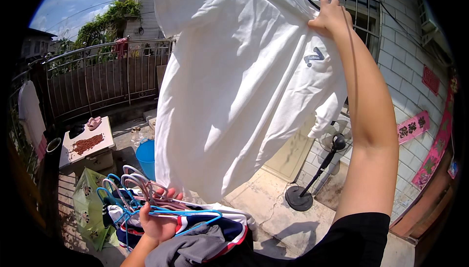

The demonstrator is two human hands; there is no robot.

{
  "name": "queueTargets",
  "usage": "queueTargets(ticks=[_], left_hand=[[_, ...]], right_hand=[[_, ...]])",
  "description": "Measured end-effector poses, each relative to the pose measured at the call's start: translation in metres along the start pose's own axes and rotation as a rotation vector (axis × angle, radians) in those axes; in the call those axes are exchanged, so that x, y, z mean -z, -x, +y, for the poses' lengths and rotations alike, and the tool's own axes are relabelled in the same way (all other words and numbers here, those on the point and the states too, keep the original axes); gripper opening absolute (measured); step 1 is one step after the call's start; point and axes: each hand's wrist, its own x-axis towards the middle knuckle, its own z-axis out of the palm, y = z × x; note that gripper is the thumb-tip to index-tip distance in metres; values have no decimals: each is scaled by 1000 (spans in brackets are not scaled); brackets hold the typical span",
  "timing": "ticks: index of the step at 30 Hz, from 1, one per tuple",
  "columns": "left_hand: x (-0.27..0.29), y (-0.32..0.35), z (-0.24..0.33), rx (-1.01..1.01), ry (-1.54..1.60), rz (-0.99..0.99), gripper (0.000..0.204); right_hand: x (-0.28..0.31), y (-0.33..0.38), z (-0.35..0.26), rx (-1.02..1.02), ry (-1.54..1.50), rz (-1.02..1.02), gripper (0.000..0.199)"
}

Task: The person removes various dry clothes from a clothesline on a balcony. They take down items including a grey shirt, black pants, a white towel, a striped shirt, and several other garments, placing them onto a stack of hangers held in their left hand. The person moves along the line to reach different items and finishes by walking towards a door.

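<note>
1. While the right hand (334, 20) is up high near the neck of a white shirt (239, 81), the left hand (159, 224) is down low with a bunch of hangers (141, 189).
2. I see the right fingers partly bent, but I can't tell how tightly they grip, or if they pinch the cloth.
3. The left hand is cupped, about half closed, with the hangers between thumb and fingers. Other clothes (195, 242) hang in a heap below.
4. The white shirt hangs right in front of the person. To me this looks like the hanging-up part.
5. I think the next move needs the shirt high and steady, and the bunch safe from slipping.
6. A blue bucket (145, 159) stands behind the shirt, partly hidden. I can't see what's in it.
7. Reddish-brown bits (89, 143) lie loose on a white board (73, 157), not in a bowl.
</note>
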Motion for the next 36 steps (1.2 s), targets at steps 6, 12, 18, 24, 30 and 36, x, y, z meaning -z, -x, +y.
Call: queueTargets(ticks=[6,12,18,24,30,36], left_hand=[[11,-60,-35,19,-15,-8,45],[-9,-141,-99,-41,-45,-57,48],[-23,-207,-159,-28,-28,-128,48],[-31,-243,-208,-31,34,-56,42],[-30,-260,-220,-27,27,-55,40],[-25,-262,-219,-42,-20,-6,39]], right_hand=[[-88,-29,42,-11,176,38,96],[-169,-80,103,-91,323,-39,98],[-231,-101,132,-95,425,-70,100],[-279,-103,150,-146,507,36,100],[-310,-67,125,27,448,188,78],[-355,-33,82,299,154,297,61]])
